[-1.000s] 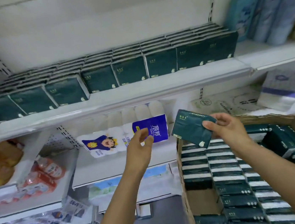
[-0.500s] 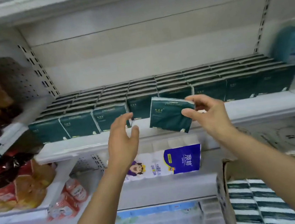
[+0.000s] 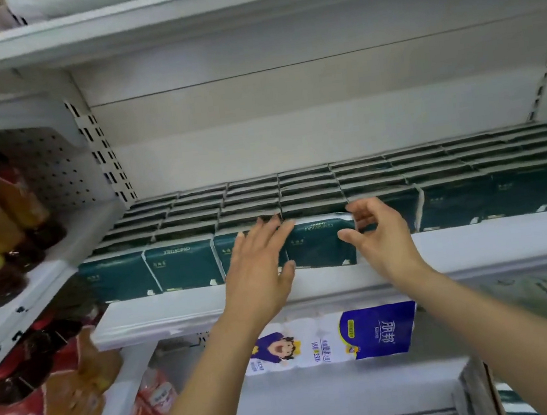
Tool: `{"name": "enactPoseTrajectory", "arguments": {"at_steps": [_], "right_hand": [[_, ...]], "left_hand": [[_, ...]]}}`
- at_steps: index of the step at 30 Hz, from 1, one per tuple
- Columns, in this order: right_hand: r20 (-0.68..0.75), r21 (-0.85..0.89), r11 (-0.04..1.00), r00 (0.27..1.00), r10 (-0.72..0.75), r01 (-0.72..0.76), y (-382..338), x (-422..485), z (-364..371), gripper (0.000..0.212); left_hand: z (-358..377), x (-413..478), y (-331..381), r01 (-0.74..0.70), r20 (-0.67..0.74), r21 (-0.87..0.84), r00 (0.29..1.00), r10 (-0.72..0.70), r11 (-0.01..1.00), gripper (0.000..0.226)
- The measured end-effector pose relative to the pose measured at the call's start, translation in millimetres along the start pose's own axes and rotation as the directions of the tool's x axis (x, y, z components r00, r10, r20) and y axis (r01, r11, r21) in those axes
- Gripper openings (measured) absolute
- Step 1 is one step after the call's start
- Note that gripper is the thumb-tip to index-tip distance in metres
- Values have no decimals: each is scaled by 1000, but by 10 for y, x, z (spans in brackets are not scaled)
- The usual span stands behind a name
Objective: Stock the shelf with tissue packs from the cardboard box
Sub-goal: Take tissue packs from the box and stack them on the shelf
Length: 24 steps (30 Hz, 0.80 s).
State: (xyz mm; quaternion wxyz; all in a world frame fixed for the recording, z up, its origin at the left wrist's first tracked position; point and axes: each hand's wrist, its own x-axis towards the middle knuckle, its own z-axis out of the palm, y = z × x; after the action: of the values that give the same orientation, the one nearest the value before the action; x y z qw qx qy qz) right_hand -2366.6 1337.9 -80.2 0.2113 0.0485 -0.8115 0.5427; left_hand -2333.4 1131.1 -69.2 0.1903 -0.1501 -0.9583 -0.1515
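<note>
A dark green tissue pack (image 3: 321, 242) stands upright in the front row on the white shelf (image 3: 477, 248). My right hand (image 3: 377, 236) pinches its right end, thumb on the front face and fingers curled over the top edge. My left hand (image 3: 258, 264) lies flat with straight fingers against the neighbouring green pack (image 3: 227, 251) and the left edge of the held one. Several rows of the same green packs (image 3: 297, 190) fill the shelf behind. A corner of the cardboard box (image 3: 478, 389) shows at the bottom right.
A white and blue pack of toilet rolls (image 3: 333, 338) lies on the shelf below. Red and orange snack bags (image 3: 21, 383) fill the left-hand shelves. An upper shelf board (image 3: 240, 8) runs overhead, with open space above the green packs.
My right hand has carried the green pack from over the box up to the shelf and set it into the front row. My left hand rose and now presses the packs beside it.
</note>
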Motion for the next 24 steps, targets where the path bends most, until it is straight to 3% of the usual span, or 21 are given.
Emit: {"name": "enactPoseTrajectory", "arguments": {"at_steps": [8,12,16,19,24], "right_hand": [[-20,-81,995,998,-55,54,35,70,67,29],[-17,-115,990,996,-88,85,82,16,38,40],[-32,-155,974,984,-173,166,111,-140,-99,36],[-29,-177,960,973,-228,219,152,-257,-315,24],[-78,-176,959,968,-238,222,326,-533,-882,15]], "left_hand": [[92,44,-48,-10,-58,21,998,11,1000,62],[149,48,-17,-17,-96,38,995,20,999,60],[207,34,163,-51,-233,-62,972,35,997,50],[248,-32,472,-162,-348,-189,933,89,969,40],[513,-270,1186,-231,-276,-378,952,129,896,31]]}}
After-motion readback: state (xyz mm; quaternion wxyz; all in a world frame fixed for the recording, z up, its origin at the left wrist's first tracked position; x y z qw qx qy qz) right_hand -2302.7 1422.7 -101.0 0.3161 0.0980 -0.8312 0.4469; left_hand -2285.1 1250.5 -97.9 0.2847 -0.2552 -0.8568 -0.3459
